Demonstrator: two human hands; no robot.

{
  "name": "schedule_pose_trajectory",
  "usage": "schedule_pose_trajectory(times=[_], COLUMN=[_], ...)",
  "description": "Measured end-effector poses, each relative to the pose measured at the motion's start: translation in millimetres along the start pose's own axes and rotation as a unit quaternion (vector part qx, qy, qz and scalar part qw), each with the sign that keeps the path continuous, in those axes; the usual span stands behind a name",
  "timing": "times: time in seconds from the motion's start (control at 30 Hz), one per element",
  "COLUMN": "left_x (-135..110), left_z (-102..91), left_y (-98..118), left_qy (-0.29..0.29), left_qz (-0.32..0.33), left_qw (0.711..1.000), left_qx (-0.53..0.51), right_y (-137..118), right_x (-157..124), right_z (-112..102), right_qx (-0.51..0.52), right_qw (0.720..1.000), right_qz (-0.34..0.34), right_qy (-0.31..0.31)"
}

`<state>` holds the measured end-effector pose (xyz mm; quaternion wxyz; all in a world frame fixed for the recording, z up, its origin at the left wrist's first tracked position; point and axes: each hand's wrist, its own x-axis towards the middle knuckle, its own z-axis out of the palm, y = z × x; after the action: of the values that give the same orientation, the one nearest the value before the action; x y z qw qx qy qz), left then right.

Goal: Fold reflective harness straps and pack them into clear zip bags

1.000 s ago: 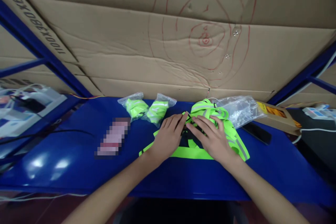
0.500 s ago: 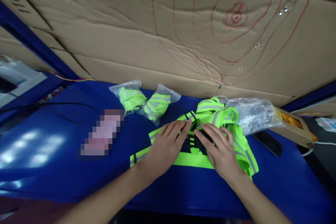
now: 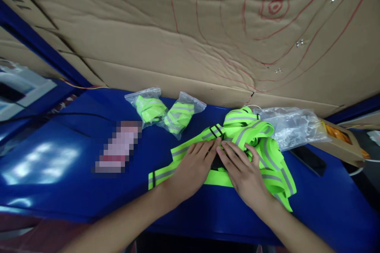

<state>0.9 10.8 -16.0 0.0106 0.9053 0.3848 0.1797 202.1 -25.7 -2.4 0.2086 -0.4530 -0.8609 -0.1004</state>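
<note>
A neon-yellow reflective strap harness (image 3: pixel 271 160) with grey stripes and black buckles lies bunched on the blue table, looser and more tangled on its right side. My left hand (image 3: pixel 197 166) rests flat on its left-middle part, fingers stretched out. On the middle lies my right hand (image 3: pixel 242 166), also open, its fingers spread a little. The fingertips of both hands nearly meet over a black part (image 3: pixel 218 162) of the harness, which they mostly cover.
Two zip bags (image 3: pixel 151 108) with folded neon straps lie at the back. A crumpled clear plastic bag (image 3: pixel 292 128), a black phone (image 3: pixel 308 160) and a cardboard box (image 3: pixel 341 142) are on the right. Left of the harness is a blurred-out pinkish item (image 3: pixel 120 146). A cardboard panel (image 3: pixel 133 47) stands behind.
My fingertips have come closer together, and my hands now cover more of the black part. The straps at the left and right lie slightly more spread. The view has shifted a little.
</note>
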Motion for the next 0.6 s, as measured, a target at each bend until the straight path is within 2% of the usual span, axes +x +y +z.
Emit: schedule_pose_trajectory(times=[0.13, 0.23, 0.3, 0.37, 0.4, 0.47, 0.53, 0.6], left_x=[0.8, 2.2, -0.6, -11.5, -20.9, -46.4, -76.3, -103.9], left_z=[-0.1, -12.0, -26.1, -40.6, -46.3, -52.1, -51.5, -48.7], left_y=[10.2, 13.0, 5.8, -10.5, -21.7, -48.5, -77.9, -104.9], left_qy=[-0.005, 0.000, -0.009, -0.020, -0.006, 0.064, 0.124, 0.137], left_qz=[-0.012, -0.003, 0.007, 0.026, 0.005, -0.098, -0.197, -0.260], left_qw=[0.997, 0.989, 0.983, 0.982, 0.984, 0.987, 0.973, 0.953], left_qx=[-0.071, -0.148, -0.183, -0.185, -0.175, -0.112, -0.001, 0.069], right_y=[0.1, -0.8, -1.4, -0.8, 0.0, 2.7, 5.5, 6.9], right_x=[-2.8, -3.4, -2.7, -1.6, -1.1, -0.5, -0.6, -1.0], right_z=[-2.5, -5.9, -6.9, -6.7, -6.3, -5.4, -4.5, -3.5], right_qx=[-0.002, 0.004, 0.015, 0.026, 0.029, 0.030, 0.026, 0.020], right_qw=[1.000, 1.000, 1.000, 1.000, 1.000, 1.000, 1.000, 1.000], right_qz=[-0.003, -0.005, -0.002, 0.001, 0.003, 0.008, 0.006, -0.002], right_qy=[0.010, 0.013, 0.016, 0.014, 0.011, 0.005, 0.002, 0.003])
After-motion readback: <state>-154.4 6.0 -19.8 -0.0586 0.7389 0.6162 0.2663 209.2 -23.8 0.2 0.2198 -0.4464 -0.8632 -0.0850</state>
